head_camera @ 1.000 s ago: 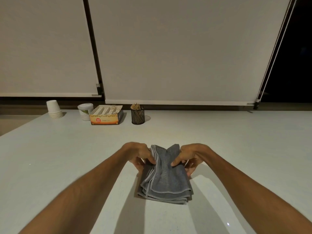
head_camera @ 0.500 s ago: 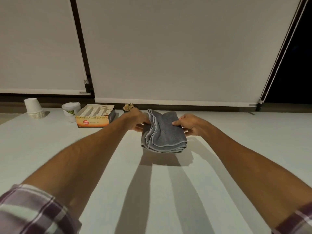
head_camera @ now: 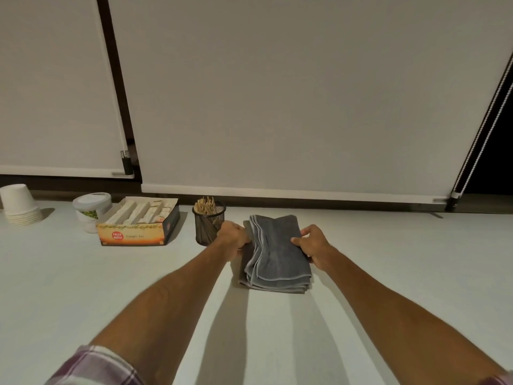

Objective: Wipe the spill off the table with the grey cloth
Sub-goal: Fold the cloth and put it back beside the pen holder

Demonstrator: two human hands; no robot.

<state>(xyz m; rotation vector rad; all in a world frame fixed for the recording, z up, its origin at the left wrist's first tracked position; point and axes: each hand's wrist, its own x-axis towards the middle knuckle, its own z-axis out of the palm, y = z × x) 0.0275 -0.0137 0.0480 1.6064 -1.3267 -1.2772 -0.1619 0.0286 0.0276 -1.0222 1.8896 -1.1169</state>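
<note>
The grey cloth (head_camera: 277,254) is folded into a thick stack and lies on the white table (head_camera: 83,287), far out near the back edge. My left hand (head_camera: 234,237) grips its left side and my right hand (head_camera: 312,244) grips its right side, both arms stretched forward. The cloth's near end rests on the table surface. I see no spill on the table.
Just left of my left hand stands a black mesh cup of wooden sticks (head_camera: 209,223). Further left are an orange tea box (head_camera: 138,222), a white lidded tub (head_camera: 91,211) and a stack of paper cups (head_camera: 19,205). Roller blinds hang behind the table.
Both hands carried the folded cloth from near me out toward the back of the table and lowered it beside the mesh cup.
</note>
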